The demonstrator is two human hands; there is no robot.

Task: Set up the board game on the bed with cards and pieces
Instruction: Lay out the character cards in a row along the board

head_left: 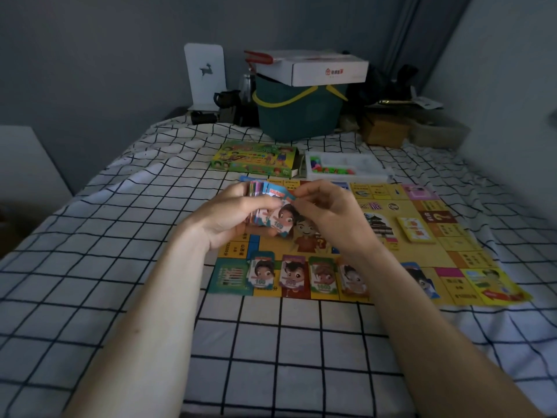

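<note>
A yellow game board lies flat on the checked bedsheet. My left hand grips a fanned stack of play-money notes above the board's left side. My right hand pinches the top note, which shows a cartoon face and "100". Along the board's near edge lie several piles of notes, one partly hidden behind my right forearm. A small yellow card deck sits on the board's right half.
The green game box and a white tray of coloured pieces sit just beyond the board. A teal basket with a white carton on top stands at the bed's far end, with dark clutter beside it. A wall runs along the right.
</note>
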